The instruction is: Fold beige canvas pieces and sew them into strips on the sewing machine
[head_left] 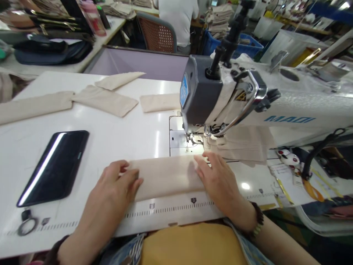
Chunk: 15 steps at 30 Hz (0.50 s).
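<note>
A folded beige fabric strip lies on the white sewing table, in front of the needle of the sewing machine. My left hand rests on the strip's left end with its fingers pressed flat on the cloth. The strip's right end lies under my right hand, fingers stretched toward the presser foot. Both hands hold the fabric down rather than grip it.
A dark phone lies at the left, a small ring below it. Several beige fabric pieces sit at the table's back. More stacked pieces lie right of the needle. A person in white sits at another station behind.
</note>
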Each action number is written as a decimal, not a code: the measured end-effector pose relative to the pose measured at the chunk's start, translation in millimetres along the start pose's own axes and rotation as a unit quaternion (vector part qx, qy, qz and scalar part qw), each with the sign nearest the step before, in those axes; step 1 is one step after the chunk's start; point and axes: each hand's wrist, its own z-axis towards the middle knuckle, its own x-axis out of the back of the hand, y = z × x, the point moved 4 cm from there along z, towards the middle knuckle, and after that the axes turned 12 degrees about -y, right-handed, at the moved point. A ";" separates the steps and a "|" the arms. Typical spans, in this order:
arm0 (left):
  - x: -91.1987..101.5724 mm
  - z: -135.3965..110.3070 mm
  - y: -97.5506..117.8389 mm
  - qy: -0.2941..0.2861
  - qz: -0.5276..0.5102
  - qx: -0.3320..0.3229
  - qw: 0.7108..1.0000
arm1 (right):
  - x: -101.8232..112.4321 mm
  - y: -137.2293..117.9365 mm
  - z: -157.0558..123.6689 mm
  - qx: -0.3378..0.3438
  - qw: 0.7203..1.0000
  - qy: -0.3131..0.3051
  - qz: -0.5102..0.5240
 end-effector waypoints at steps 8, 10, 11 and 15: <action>-5.5 22.8 41.3 -0.130 0.081 -0.179 0.972 | -2.5 -26.0 18.0 0.231 0.970 -0.080 0.007; -5.6 27.5 52.1 -0.127 0.107 -0.156 0.974 | -2.9 -31.2 21.4 0.193 0.977 -0.085 0.022; -7.3 28.8 56.5 -0.129 0.123 -0.142 0.974 | -4.2 -34.3 21.8 0.177 0.980 -0.083 0.028; -20.5 26.8 61.5 -0.101 0.153 -0.087 0.979 | -18.0 -42.9 16.0 0.139 0.989 -0.053 0.012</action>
